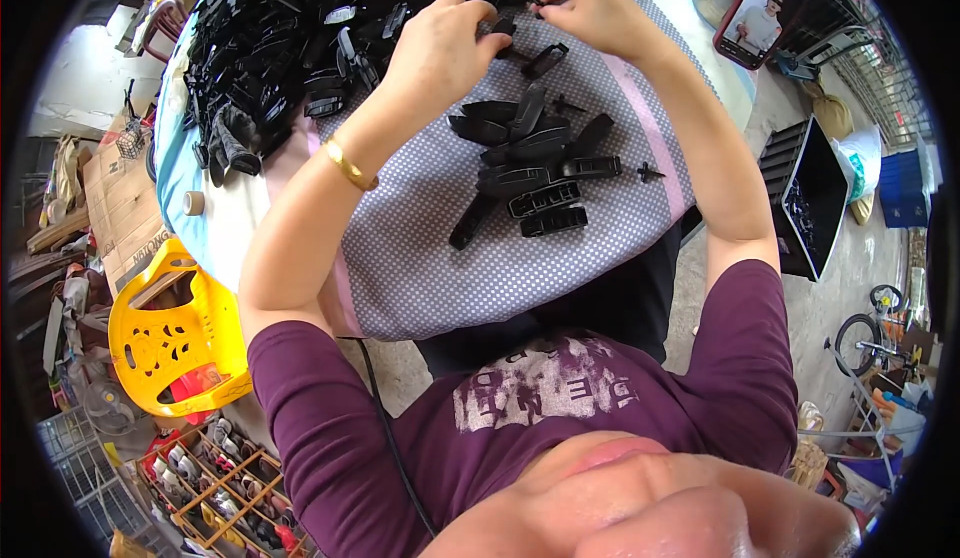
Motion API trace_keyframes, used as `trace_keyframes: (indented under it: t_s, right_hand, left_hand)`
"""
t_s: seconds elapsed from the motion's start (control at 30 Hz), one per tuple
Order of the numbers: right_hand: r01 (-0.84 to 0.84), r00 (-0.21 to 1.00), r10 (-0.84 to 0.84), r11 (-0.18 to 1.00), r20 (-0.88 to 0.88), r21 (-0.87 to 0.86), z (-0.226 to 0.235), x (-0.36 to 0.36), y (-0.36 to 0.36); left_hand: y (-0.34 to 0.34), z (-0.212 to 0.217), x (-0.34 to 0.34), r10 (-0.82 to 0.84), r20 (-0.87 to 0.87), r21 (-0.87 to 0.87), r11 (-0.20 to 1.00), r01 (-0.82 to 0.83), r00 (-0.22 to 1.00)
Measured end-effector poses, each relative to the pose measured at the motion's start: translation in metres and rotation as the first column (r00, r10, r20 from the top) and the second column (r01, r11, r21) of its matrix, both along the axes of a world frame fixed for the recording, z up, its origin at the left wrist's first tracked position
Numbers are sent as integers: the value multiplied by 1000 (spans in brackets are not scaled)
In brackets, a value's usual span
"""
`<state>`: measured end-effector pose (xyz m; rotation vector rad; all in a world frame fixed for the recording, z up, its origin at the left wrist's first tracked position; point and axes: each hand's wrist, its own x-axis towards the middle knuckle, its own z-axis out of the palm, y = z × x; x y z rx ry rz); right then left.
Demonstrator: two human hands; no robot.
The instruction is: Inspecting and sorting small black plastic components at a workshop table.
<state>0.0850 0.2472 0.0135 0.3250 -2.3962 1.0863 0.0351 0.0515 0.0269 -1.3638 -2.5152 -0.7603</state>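
On the table, my left hand (445,46) is closed, with thumb and fingers around a small black plastic piece (504,28). My right hand (590,6) is beside it at the far side, fingers bent together in a pinch; what they hold blends into the black parts behind. A beige covering wraps one of its fingertips. Just below the hands lies a black frame-like part (545,61). Nearer me is a loose cluster of long black plastic shells (530,143), with two open ribbed pieces (548,208) at its near edge. A small black spiked part (650,172) lies to the right.
A large heap of black parts (270,48) covers the table's far left. The patterned cloth (430,278) drapes toward me. A phone (755,13) stands at the right, above a black crate (805,198). A yellow plastic chair (180,328) and a tape roll (193,203) are left.
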Motion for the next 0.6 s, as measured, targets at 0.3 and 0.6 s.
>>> trace_keyframes:
  t_s: [0.3, 0.6]
  right_hand:
    - [122, 909, 192, 729, 371, -674, -8, -1, -9]
    - [126, 978, -183, 902, 104, 412, -19, -3, 6]
  left_hand:
    - [12, -6, 2, 89, 42, -112, 990, -84, 995]
    - [-25, 7, -7, -112, 248, 232, 971, 53, 962]
